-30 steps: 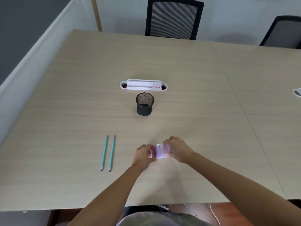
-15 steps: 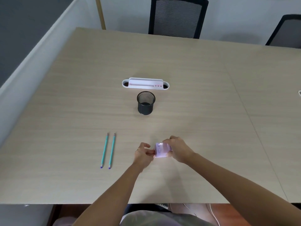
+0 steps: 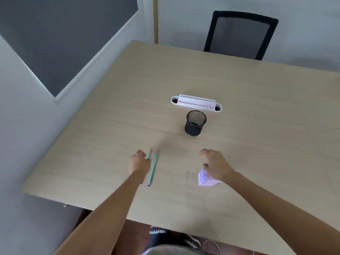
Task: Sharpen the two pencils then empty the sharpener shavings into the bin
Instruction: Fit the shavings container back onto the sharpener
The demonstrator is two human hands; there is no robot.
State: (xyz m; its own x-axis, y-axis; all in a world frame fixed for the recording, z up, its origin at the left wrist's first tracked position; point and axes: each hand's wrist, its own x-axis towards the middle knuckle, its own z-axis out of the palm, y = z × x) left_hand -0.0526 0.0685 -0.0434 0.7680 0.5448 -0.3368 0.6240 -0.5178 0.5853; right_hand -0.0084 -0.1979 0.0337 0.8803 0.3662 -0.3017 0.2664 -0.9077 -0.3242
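Observation:
Two teal pencils lie side by side on the table. My left hand [image 3: 139,162] rests over the left pencil [image 3: 150,154], with fingertips touching it; most of that pencil is hidden and I cannot see a grip. The right pencil [image 3: 153,168] lies free beside the hand. The lilac sharpener [image 3: 205,179] sits on the table to the right. My right hand [image 3: 216,164] hovers just above and beyond the sharpener with fingers spread, holding nothing. The black mesh bin [image 3: 195,126] stands upright farther back.
A white oblong desk holder [image 3: 196,103] lies just behind the bin. A black mesh chair [image 3: 241,35] stands at the table's far edge. The table's left edge [image 3: 77,115] runs close to the wall.
Both hands let go of the sharpener, which now sits on the table. My left hand moved left onto the left pencil. My right hand opened above the sharpener. The view swung left.

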